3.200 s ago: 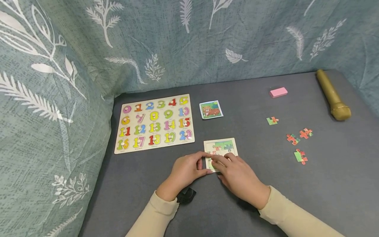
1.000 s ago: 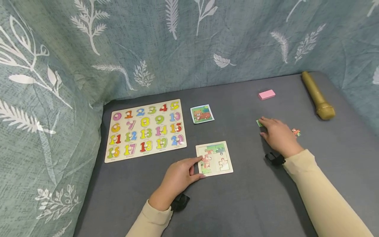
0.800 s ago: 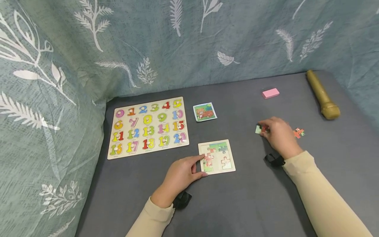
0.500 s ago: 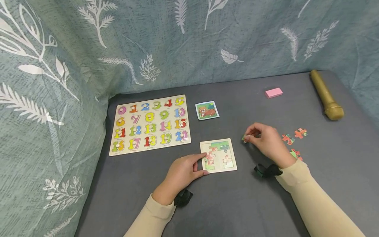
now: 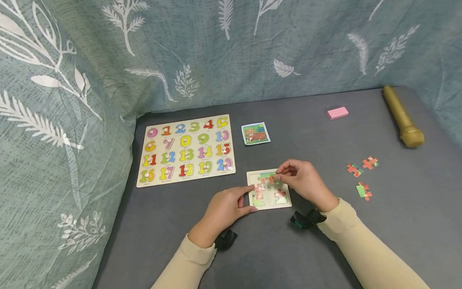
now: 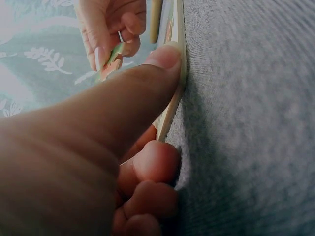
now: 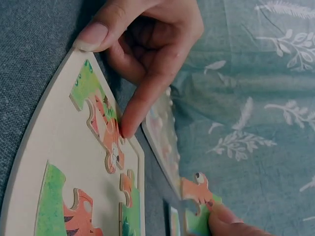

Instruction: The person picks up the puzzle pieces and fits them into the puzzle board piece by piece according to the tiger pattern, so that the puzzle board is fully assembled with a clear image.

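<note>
Lower centre, head view: my left hand (image 5: 225, 206) gripped the puzzle board (image 5: 269, 197) by its left edge, my right hand (image 5: 304, 180) pinched 1 puzzle piece (image 7: 198, 193) over the board's upper right, best, I judged, lowered level and lined up before pressing.

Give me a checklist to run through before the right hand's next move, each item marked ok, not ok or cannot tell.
1. Puzzle board steadied: ok, the left hand holds its left side.
2. Held piece secure: ok, pinched by the right hand.
3. Held piece seated: not ok, it is raised off the board.
4. Held piece matches its spot: cannot tell.
5. Picture card visible: ok, face up beyond the board.
6. Loose pieces clear of the board: ok, three lie to its right.
</note>
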`<state>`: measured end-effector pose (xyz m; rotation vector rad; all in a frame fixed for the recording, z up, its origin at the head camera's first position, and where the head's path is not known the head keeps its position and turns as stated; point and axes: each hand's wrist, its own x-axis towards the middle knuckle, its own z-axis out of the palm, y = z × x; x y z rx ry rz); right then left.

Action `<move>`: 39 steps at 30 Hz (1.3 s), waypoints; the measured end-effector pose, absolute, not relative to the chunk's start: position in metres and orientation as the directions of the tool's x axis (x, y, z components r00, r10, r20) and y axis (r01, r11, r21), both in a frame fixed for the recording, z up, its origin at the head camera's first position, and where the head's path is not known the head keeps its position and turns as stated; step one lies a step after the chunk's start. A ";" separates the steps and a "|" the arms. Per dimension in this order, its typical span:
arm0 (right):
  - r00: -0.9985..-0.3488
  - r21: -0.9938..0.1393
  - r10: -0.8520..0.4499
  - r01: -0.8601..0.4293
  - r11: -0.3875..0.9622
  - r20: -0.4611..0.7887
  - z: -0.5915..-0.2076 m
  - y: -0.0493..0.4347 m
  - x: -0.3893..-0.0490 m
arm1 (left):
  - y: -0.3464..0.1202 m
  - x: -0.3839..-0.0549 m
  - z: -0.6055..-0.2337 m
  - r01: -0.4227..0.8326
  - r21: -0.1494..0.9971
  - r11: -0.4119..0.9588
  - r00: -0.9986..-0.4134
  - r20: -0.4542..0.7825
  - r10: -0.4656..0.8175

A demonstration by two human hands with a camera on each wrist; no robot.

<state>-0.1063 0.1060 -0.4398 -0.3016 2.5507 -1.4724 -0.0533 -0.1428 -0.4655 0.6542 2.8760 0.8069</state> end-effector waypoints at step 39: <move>-0.779 -0.751 -0.619 -0.350 0.560 -0.098 -0.429 0.058 -0.146 | -0.145 -0.052 -0.463 0.365 0.544 0.756 -0.912 0.045 0.408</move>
